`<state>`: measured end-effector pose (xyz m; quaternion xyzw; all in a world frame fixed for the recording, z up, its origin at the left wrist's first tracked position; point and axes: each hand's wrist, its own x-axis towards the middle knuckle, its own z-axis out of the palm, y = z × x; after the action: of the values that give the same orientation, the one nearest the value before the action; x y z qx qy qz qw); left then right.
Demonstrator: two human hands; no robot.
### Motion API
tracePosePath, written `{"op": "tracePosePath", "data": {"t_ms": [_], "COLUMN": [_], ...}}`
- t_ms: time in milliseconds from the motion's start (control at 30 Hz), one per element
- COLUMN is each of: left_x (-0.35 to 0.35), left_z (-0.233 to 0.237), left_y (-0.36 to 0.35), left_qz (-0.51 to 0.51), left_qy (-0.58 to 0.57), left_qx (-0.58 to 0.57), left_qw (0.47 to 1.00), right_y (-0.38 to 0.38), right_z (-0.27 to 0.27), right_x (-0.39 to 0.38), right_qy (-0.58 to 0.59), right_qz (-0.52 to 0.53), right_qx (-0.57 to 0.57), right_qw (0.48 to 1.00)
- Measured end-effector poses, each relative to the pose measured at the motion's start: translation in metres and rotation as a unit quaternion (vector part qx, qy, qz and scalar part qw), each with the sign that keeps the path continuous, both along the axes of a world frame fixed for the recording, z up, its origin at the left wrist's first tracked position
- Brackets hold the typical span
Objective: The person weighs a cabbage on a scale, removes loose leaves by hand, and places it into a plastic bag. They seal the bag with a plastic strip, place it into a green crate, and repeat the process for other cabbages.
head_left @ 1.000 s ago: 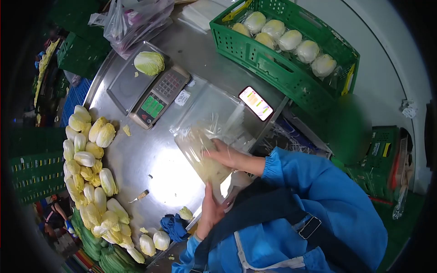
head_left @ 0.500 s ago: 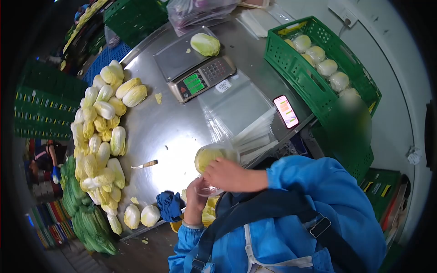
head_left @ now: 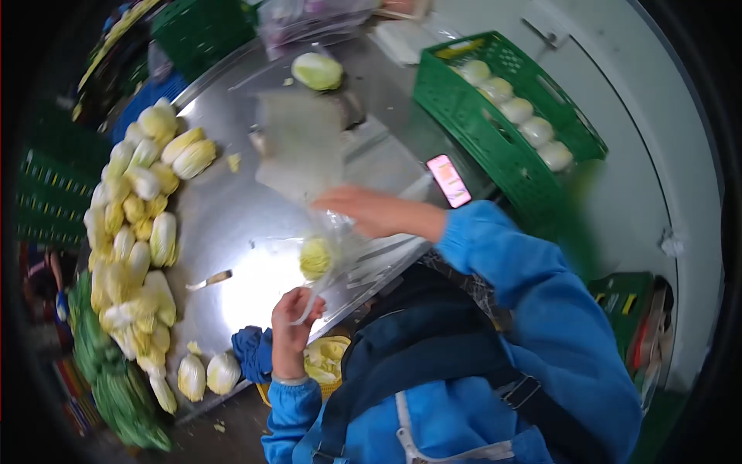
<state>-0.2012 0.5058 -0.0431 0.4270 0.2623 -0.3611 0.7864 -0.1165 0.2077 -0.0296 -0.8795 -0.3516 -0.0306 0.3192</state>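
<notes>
A small yellow-green cabbage point(head_left: 315, 257) rests on the metal table between my hands, with clear plastic around its right side. The curled fingers of my left hand point(head_left: 294, 313) grip an edge of this plastic below the cabbage. Above and to the right, my right hand point(head_left: 367, 210) is blurred, its fingers on clear plastic. A translucent plastic sheet point(head_left: 297, 143) rises from its fingertips and hides most of the scale. Flat clear bags point(head_left: 386, 158) lie under and beside my right forearm. Another cabbage point(head_left: 317, 71) sits at the scale's far end.
A pile of cabbages point(head_left: 139, 232) lines the left side. A knife point(head_left: 209, 280) and a blue cloth point(head_left: 253, 353) lie nearer. A lit phone point(head_left: 448, 180) is beside the green crate point(head_left: 495, 147) of wrapped cabbages. A yellow basket point(head_left: 328, 363) stands below the table edge.
My hands have moved apart, the right one up and away from the left. The cabbage between them now shows uncovered by fingers. A plastic sheet has come up over the scale. The view has shifted.
</notes>
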Motion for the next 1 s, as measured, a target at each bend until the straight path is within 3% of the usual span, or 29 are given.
{"op": "tracePosePath", "data": {"t_ms": [67,100,133,233,333,433,467,533,633,733,767,800,867,900,1000], "left_x": [0.002,0.005,0.005,0.006,-0.034,-0.089,-0.11,-0.138,-0.169,-0.186,-0.193,-0.199,-0.203,-0.204,-0.207], "left_z": [-0.012,-0.007,0.0,0.001,-0.002,-0.029,-0.065,-0.089,-0.084,-0.053,-0.052,-0.052,-0.047,-0.043,-0.035], "left_y": [0.006,0.005,0.003,0.014,0.016,-0.008,-0.004,-0.017,-0.038,-0.054,-0.058,-0.052,-0.058,-0.058,-0.058], "left_qz": [-0.055,-0.037,-0.017,0.041,0.065,0.078,0.03,0.049,0.033,0.012,-0.009,-0.207,-0.007,0.014,0.052], "left_qy": [-0.068,-0.02,-0.049,-0.051,-0.135,-0.006,-0.016,0.07,0.046,0.014,-0.013,-0.24,-0.02,-0.014,0.011], "left_qx": [0.01,-0.017,-0.005,0.029,-0.039,0.025,0.028,0.002,0.019,0.092,0.18,0.304,0.185,0.169,0.118], "left_qw": [0.996,0.999,0.999,0.997,0.988,0.997,0.999,0.996,0.998,0.996,0.984,0.899,0.983,0.985,0.992], "right_y": [0.026,0.036,0.042,0.036,0.005,-0.029,-0.037,-0.055,-0.078,-0.074,-0.068,-0.061,-0.053,-0.055,-0.08], "right_z": [-0.032,-0.033,-0.033,-0.029,-0.01,-0.037,-0.061,-0.082,-0.091,-0.078,-0.072,-0.075,-0.086,-0.092,-0.097], "right_x": [-0.002,0.003,0.008,0.009,-0.038,-0.1,-0.12,-0.165,-0.208,-0.229,-0.23,-0.232,-0.233,-0.233,-0.233], "right_qy": [0.129,0.212,0.294,0.257,0.33,0.229,0.189,0.043,0.055,0.264,0.288,0.348,0.452,0.575,0.545], "right_qz": [0.037,0.026,0.018,-0.135,-0.033,-0.039,-0.04,-0.073,-0.096,-0.287,-0.294,-0.266,-0.206,-0.175,-0.183], "right_qx": [0.158,0.171,0.184,0.225,0.311,0.261,0.235,0.042,0.037,0.233,0.206,0.167,0.077,0.193,0.277], "right_qw": [0.978,0.962,0.938,0.93,0.891,0.937,0.953,0.996,0.993,0.891,0.888,0.883,0.864,0.776,0.77]}}
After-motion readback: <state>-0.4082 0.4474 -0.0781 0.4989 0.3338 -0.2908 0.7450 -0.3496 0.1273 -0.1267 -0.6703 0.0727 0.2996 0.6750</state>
